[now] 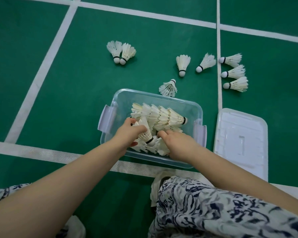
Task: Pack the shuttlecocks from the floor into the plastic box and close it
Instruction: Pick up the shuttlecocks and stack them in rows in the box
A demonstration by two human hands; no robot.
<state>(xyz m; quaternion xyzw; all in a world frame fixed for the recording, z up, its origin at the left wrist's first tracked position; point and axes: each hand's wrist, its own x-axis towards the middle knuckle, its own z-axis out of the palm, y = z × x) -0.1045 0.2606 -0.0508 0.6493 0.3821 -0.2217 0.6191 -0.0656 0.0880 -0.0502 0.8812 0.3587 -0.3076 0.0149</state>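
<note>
Clear plastic, the box [150, 95] already holds a heap of shuttlecocks. Our left hand [127, 134] grips one shuttlecock [145, 133] inside it; our right hand [177, 145], just beside, rests curled on the heap, its hold hidden from us. Eight shuttlecocks [182, 63] lie beyond our grip, and the lid [239, 140] is off, right of it.

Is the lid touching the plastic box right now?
Apart. The head view shows green floor between the lid and the plastic box.
</note>
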